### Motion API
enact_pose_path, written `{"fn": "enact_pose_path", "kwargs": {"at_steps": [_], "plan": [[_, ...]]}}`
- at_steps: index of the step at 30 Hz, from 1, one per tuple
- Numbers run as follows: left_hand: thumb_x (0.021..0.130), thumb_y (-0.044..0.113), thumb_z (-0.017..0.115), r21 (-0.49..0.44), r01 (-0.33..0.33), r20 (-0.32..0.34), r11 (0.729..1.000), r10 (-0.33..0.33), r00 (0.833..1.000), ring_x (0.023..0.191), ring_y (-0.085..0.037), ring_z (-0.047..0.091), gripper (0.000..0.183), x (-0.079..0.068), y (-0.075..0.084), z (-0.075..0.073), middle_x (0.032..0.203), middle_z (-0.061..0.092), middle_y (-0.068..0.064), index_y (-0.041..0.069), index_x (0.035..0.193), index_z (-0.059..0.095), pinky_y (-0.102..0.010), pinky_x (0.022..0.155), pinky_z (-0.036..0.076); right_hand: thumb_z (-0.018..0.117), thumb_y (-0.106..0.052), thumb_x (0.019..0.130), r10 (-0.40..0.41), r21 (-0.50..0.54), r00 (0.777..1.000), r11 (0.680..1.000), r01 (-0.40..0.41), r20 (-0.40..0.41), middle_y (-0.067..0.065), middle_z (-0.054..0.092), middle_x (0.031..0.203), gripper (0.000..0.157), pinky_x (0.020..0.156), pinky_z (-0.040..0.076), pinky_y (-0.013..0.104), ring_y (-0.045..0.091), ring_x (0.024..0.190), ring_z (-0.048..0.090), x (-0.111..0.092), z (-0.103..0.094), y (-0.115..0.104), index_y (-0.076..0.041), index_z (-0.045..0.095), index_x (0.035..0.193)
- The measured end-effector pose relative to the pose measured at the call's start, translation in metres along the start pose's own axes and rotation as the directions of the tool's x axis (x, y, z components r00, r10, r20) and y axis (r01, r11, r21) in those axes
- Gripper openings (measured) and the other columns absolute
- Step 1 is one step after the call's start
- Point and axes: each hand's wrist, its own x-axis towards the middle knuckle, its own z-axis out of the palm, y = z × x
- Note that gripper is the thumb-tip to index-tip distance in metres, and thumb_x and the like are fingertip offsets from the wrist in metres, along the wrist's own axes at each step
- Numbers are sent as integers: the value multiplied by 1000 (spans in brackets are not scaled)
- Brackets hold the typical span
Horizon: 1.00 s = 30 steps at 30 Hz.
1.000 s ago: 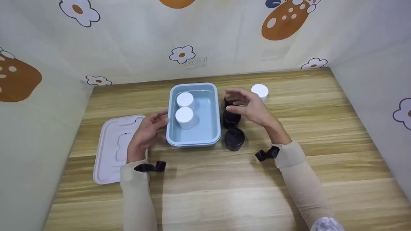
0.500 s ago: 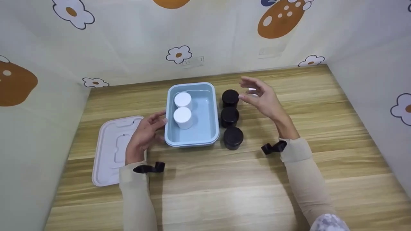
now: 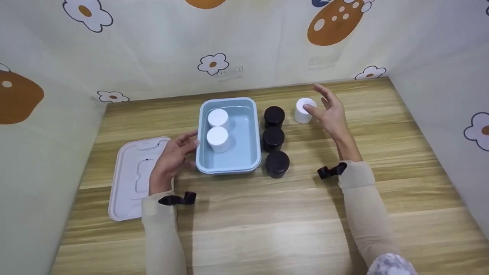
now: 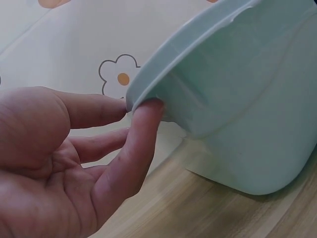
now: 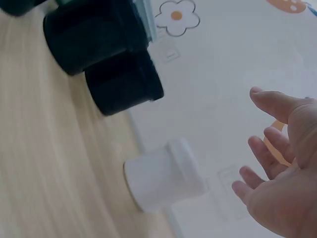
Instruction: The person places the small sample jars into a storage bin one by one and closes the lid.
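Observation:
My left hand (image 3: 172, 160) is at the left side of a light blue plastic tub (image 3: 244, 152). In the left wrist view, the thumb and a bent finger (image 4: 133, 153) pinch the tub's rim (image 4: 163, 64). Inside the tub stand two white jars, a rear one (image 3: 218, 117) and a front one (image 3: 218, 138). My right hand (image 3: 331, 115) hovers beside a white lidded jar (image 3: 303, 114) on the table, its fingers spread and relaxed. The right wrist view has a gap between that hand (image 5: 277, 163) and the white jar (image 5: 161, 176).
Three black lidded jars line up right of the tub: rear (image 3: 274, 115), middle (image 3: 273, 138) and front (image 3: 277, 163). A pale tray-like lid (image 3: 128, 175) lies left, partly under the left hand. Patterned curtain-like walls (image 3: 267, 46) bound the wooden table (image 3: 259, 221).
My right hand has moved right and away from above the black jars, over to the lone white jar, which shows more fully now. The left hand stays at the tub.

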Motion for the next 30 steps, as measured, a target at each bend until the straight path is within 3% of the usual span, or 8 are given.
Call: {"fn": "enact_pose_path", "kwargs": {"at_steps": [7,17,22,30], "plan": [[104,21,55,26,-9,-3,1000,9,1000,103,-15,65,50,0,1,0,120,63,-4,10,151,42,-29,60,60,79,-10,85,123,-51,992,991,-121,41,17,37,159,77,126,25,50,32,151,27,5,-6,18,-6,40,151],[104,21,55,55,-24,-5,998,24,1000,104,-19,65,49,1,1,0,113,65,-4,10,150,44,-32,65,62,73,-1,89,255,82,964,962,-261,76,15,29,163,82,126,29,36,29,151,29,6,-1,34,-7,28,157],[104,21,55,42,-21,4,999,21,1000,105,-19,65,49,1,2,1,112,65,-3,10,150,43,-33,68,63,70,3,90,283,57,953,955,-290,111,15,28,164,83,125,31,36,28,150,32,7,5,39,-4,23,158],[104,21,55,53,-25,-8,998,25,1000,105,-17,66,49,0,1,1,111,64,-3,9,150,44,-34,66,63,69,5,89,310,37,946,949,-314,92,17,28,164,85,127,25,35,27,152,28,7,7,44,-2,19,158]]}}
